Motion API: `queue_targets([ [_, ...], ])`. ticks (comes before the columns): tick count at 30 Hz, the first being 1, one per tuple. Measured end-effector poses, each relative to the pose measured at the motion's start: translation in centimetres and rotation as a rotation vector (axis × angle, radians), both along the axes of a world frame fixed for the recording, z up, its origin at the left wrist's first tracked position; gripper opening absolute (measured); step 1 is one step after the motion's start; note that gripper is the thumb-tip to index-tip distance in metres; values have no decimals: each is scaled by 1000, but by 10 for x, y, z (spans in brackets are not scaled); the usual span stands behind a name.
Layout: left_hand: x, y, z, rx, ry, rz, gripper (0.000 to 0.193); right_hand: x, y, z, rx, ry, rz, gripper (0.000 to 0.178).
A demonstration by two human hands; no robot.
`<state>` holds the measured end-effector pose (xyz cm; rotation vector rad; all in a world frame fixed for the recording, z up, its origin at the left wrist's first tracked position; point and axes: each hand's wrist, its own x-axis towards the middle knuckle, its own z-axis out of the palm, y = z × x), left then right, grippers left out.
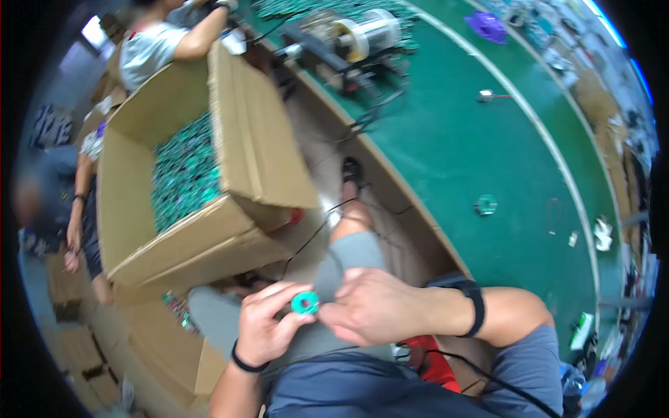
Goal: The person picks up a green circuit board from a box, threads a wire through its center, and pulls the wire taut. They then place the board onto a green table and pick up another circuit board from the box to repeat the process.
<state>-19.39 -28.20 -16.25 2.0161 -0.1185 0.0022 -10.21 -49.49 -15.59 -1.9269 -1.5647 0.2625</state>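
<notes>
A: Where is the green ring-shaped coil (pixel 304 304)?

B: Over the lap, pinched in the left hand (pixel 265 327), its hole facing up.

A: And the right hand (pixel 369 306)?

B: Just beside it, fingertips closed against the ring's right edge.

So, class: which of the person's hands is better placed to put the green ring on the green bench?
Right, probably. The right hand lies on the bench side; the left hand, pinching the ring, is on the side of the cardboard box.
</notes>
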Motion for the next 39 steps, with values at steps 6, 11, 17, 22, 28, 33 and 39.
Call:
queue_targets([
  [6,-9,-5,7,41,8,137,36,-4,10,-9,104,88,4,15],
  [11,1,-9,29,34,48,13,26,-3,7,-15,94,145,-75,15],
  [17,1,-13,29,48,25,35,27,1,7,-24,112,92,-134,17],
  [22,0,-17,37,56,60,24,25,1,8,-24,129,89,-207,15],
  [28,1,-16,37,89,23,61,25,1,8,-16,75,75,-130,17],
  [33,1,-17,34,17,47,15,24,9,3,-21,60,68,-200,16],
  [39,-3,-13,35,42,39,29,26,5,9,-21,78,57,-201,17],
])
